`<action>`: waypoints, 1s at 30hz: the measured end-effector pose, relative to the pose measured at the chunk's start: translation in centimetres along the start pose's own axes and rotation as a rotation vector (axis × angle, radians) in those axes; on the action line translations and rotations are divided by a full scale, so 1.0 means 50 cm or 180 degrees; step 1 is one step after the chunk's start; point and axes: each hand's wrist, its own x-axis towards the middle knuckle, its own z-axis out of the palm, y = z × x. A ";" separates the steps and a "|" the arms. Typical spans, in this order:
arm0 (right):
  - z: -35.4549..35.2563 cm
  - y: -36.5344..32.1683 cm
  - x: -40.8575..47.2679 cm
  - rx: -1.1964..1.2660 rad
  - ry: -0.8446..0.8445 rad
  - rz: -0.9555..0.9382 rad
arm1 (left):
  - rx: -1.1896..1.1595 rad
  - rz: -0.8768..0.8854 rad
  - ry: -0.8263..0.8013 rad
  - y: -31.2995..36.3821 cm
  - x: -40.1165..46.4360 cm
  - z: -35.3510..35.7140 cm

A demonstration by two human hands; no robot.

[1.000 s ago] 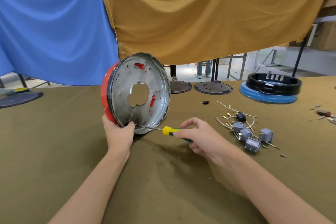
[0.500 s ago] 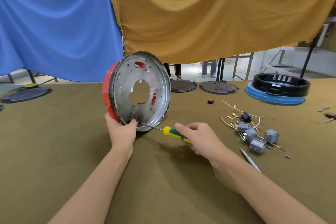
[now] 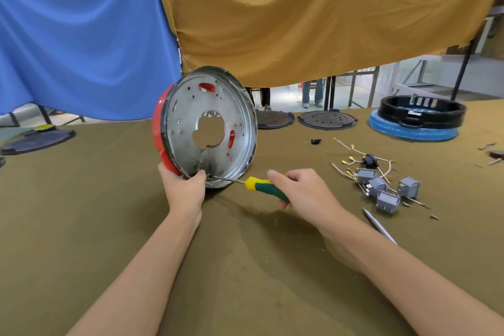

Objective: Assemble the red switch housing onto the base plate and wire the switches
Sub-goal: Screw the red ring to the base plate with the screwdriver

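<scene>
Right now the desk [image 3: 81, 226] wears a brownish-green cloth, with a darker stain near the middle. Behind it hang two big sheets, a blue cloth [image 3: 81, 35] at ten o'clock and a mustard cloth [image 3: 313, 13] at one o'clock. Under the mustard one you can see legs of people [image 3: 311, 93] standing on a pale floor, and some metal frames.

The silver base plate [image 3: 210, 128] stands up on its edge near the middle of the desk, with the red switch housing [image 3: 157, 128] stuck to its back, at nine o'clock from it. The left hand [image 3: 183, 187] grips the bottom rim of both. The right hand [image 3: 301, 191] is wrapped around the green and yellow screwdriver [image 3: 261, 187], and its thin tip touches the plate right beside the left thumb.

At three o'clock lie four little grey switches [image 3: 384, 189] close together, mixed in with pale wires [image 3: 351, 154] that have gold ends. A thin silver stick [image 3: 379, 225] lies just below them. Far back sit two flat dark round plates [image 3: 327, 119], and at two o'clock a black ring [image 3: 422, 110] rests on a blue disc [image 3: 411, 131]. Another dark flat disc [image 3: 38, 139] sits at nine o'clock.
</scene>
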 end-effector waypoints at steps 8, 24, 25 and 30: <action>-0.016 -0.006 -0.010 -0.0230 0.0319 -0.1138 | -0.0308 -0.0357 0.0069 0.005 0.008 0.000; -0.005 -0.006 -0.010 -0.0461 0.0217 -0.1080 | -0.0341 -0.0354 0.0090 0.005 0.009 0.000; -0.007 -0.006 -0.011 -0.0498 0.0313 -0.1163 | -0.0340 -0.0366 0.0094 0.005 0.009 0.000; -0.004 0.004 -0.013 -0.0447 0.0377 -0.0888 | 0.0080 0.0063 -0.0091 0.004 0.000 0.005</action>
